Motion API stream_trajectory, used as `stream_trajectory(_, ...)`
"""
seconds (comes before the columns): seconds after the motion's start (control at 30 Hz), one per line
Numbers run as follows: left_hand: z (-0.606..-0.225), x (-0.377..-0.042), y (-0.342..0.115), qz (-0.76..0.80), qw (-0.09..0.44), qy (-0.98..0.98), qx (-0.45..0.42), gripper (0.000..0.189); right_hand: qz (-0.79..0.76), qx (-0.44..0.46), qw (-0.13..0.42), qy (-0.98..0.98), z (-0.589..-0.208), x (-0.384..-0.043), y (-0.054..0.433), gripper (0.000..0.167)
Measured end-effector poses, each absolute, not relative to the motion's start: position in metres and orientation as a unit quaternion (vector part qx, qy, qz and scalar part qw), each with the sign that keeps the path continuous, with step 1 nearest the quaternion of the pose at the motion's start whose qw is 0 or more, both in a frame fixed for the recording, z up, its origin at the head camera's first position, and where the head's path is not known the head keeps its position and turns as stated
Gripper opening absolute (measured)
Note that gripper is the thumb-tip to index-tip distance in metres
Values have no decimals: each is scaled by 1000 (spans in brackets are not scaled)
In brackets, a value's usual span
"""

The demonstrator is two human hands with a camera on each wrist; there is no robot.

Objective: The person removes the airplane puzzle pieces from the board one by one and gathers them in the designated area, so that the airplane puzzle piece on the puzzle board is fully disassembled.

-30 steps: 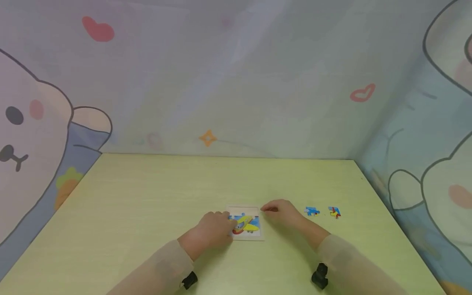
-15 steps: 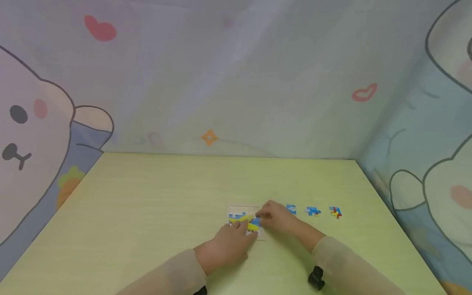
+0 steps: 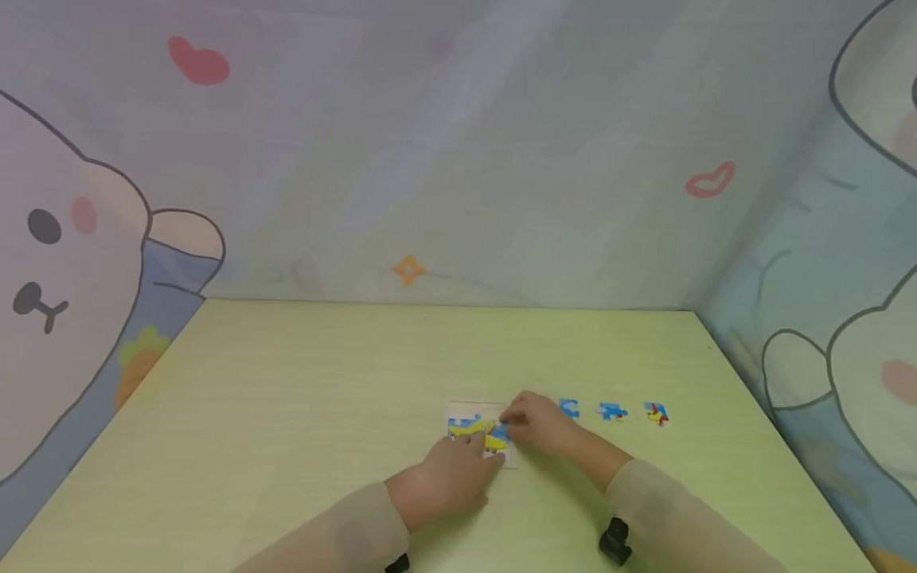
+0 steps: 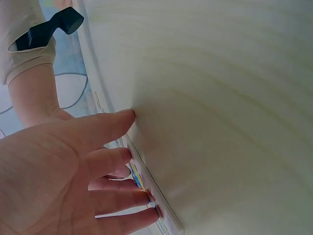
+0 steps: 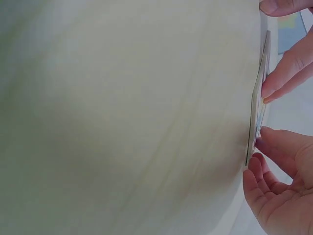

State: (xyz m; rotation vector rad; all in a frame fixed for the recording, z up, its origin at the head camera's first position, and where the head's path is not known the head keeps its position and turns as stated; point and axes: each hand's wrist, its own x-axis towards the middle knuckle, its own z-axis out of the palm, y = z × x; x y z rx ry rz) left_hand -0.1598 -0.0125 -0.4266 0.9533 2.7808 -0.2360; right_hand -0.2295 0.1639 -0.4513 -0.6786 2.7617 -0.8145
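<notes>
A small jigsaw puzzle in a pale tray (image 3: pixel 474 407) lies on the table, its assembled part (image 3: pixel 466 427) showing a yellow plane on blue. My left hand (image 3: pixel 453 476) reaches over its near side, straight fingertips resting on the picture. In the left wrist view the fingers (image 4: pixel 122 199) lie across the tray's edge (image 4: pixel 168 215), with the thumb apart. At the tray's upper right, my right hand (image 3: pixel 542 423) has thumb and index finger together, pinching at a puzzle piece largely hidden by the fingers. The right wrist view shows those fingertips (image 5: pixel 266 131) right at the thin tray (image 5: pixel 253 110).
Three loose blue puzzle pieces lie in a row to the right: one beside the right hand (image 3: pixel 569 407), a middle piece (image 3: pixel 612 411) and a red-and-yellow marked piece (image 3: pixel 656 413). A printed cloth (image 3: pixel 458 159) stands behind the pale table (image 3: pixel 301 382).
My left hand has slid right across the puzzle's near side. My right hand has moved slightly left onto the tray's right edge, uncovering the nearest loose piece.
</notes>
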Motion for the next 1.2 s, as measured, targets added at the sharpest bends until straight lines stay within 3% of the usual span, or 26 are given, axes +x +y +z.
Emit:
stream_trajectory(0.57, -424, -161, -9, -91, 119, 936, 318, 53, -328, -180, 97, 922, -451, -235, 159, 4)
stream_trajectory(1.2, -423, -161, -9, -93, 112, 935, 322, 52, -467, -172, 138, 857, -455, -239, 174, 14)
